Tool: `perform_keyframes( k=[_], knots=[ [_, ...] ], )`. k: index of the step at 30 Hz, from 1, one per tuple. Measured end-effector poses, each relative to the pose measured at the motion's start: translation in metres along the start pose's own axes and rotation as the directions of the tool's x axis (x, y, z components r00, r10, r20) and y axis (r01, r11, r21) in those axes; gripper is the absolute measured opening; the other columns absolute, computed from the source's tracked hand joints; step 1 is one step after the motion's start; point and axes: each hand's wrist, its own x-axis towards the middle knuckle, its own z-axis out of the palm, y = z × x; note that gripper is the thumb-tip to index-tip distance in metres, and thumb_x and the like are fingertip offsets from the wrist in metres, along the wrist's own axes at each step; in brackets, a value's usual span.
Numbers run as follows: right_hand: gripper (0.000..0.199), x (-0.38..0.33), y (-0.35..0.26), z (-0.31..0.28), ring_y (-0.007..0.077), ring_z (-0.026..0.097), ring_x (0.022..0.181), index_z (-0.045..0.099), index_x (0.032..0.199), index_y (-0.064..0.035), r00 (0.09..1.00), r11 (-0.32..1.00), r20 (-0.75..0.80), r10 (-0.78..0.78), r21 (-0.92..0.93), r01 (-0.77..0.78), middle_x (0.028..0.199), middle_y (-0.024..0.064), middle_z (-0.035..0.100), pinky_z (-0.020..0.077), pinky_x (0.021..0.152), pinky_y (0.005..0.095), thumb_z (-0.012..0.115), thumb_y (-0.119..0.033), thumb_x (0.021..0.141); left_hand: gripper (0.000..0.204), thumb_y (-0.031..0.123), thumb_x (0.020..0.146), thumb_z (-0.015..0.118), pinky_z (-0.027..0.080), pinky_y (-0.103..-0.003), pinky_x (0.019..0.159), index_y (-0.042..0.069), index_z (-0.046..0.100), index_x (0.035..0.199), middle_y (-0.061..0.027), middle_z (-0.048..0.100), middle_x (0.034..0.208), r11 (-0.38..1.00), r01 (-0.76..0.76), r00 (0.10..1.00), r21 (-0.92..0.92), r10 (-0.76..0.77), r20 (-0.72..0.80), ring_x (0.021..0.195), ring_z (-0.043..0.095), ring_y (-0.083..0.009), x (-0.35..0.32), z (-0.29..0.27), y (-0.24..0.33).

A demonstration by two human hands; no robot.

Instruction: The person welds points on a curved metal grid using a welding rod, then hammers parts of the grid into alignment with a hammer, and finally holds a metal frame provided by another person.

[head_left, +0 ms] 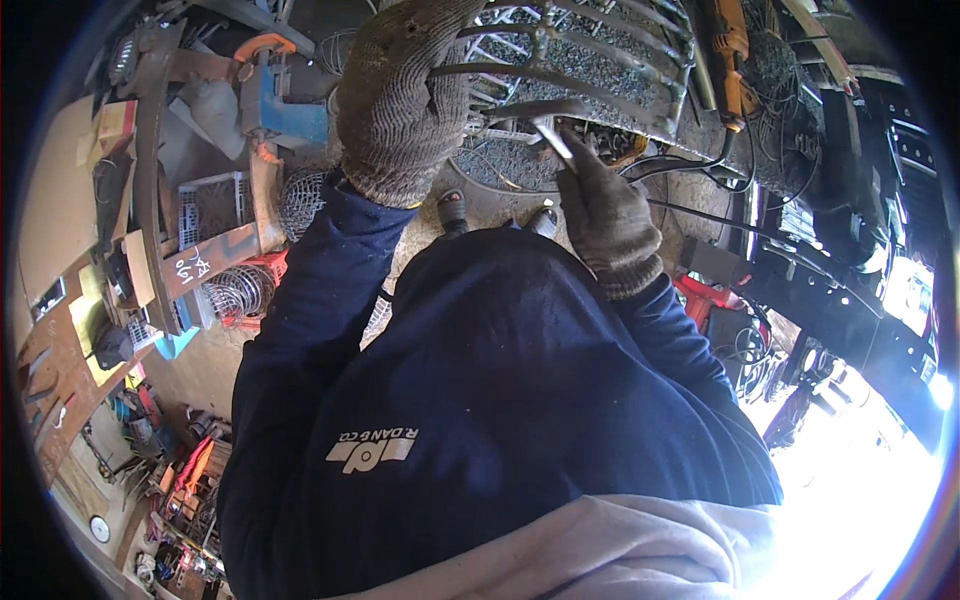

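A welded metal grille of dark bars lies at the top of the view, over a surface strewn with dark grit. My left hand, in a grey knit work glove, closes around the left side of the grille. In a matching glove, my right hand grips a chipping hammer by its shiny metal shaft. The hammer's slim dark head is at the near edge of the grille; whether it touches the bars I cannot tell. The left fingertips are partly hidden.
An orange power tool with a black cable lies at the upper right. On the left stand a blue clamp-like tool and a wooden bench with wire coils near it. A red tool is on the right, among cables.
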Motion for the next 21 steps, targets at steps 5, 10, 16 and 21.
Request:
perform_keyframes(
  k=[5, 10, 16, 21],
  knots=[
    [0.038, 0.0, 0.019, 0.018, 0.0404, 0.072, 0.091, 0.057, 0.139, -0.0101, 0.991, 0.985, -0.035, -0.132, -0.118, 0.127, 0.103, 0.0211, 0.072, 0.0567, 0.077, 0.0496, 0.059, -0.022, 0.103, 0.036, 0.012, 0.095, 0.071, 0.058, -0.037, 0.088, 0.003, 0.067, 0.129, -0.0153, 0.071, 0.123, 0.976, -0.189, 0.977, 0.112, 0.198, -0.079, 0.107, 0.07, -0.0293, -0.001, 0.003, -0.013],
    [0.04, -0.008, 0.004, 0.004, 0.0361, 0.074, 0.101, 0.058, 0.142, -0.0087, 0.995, 0.99, -0.002, 0.097, 0.099, -0.097, 0.111, 0.0216, 0.073, 0.0592, 0.082, 0.0438, 0.059, -0.021, 0.104, 0.037, 0.016, 0.096, 0.07, 0.057, -0.038, 0.087, 0.004, 0.068, 0.13, -0.0156, 0.072, 0.121, 0.956, -0.19, 0.975, 0.223, 0.21, -0.07, 0.104, 0.071, -0.0291, 0.0, 0.002, -0.012],
    [0.043, -0.008, 0.009, 0.009, 0.037, 0.074, 0.084, 0.055, 0.143, -0.0116, 0.998, 0.999, -0.043, 0.04, 0.018, -0.039, 0.095, 0.0191, 0.073, 0.059, 0.074, 0.0482, 0.062, -0.024, 0.102, 0.038, 0.016, 0.095, 0.071, 0.057, -0.038, 0.087, 0.003, 0.068, 0.131, -0.0162, 0.073, 0.118, 0.982, -0.183, 0.981, 0.051, 0.186, -0.062, 0.101, 0.073, -0.031, 0.002, 0.004, -0.01],
    [0.042, -0.003, 0.011, 0.012, 0.0364, 0.075, 0.093, 0.059, 0.143, -0.0151, 0.992, 0.995, -0.103, -0.076, -0.07, 0.069, 0.101, 0.0192, 0.074, 0.0597, 0.078, 0.0435, 0.063, -0.019, 0.101, 0.031, 0.008, 0.099, 0.064, 0.053, -0.04, 0.093, 0.004, 0.069, 0.13, -0.0149, 0.07, 0.119, 0.999, -0.042, 0.998, 0.029, 0.043, -0.052, 0.11, 0.067, -0.0308, 0.004, 0.006, -0.001]
  ],
)
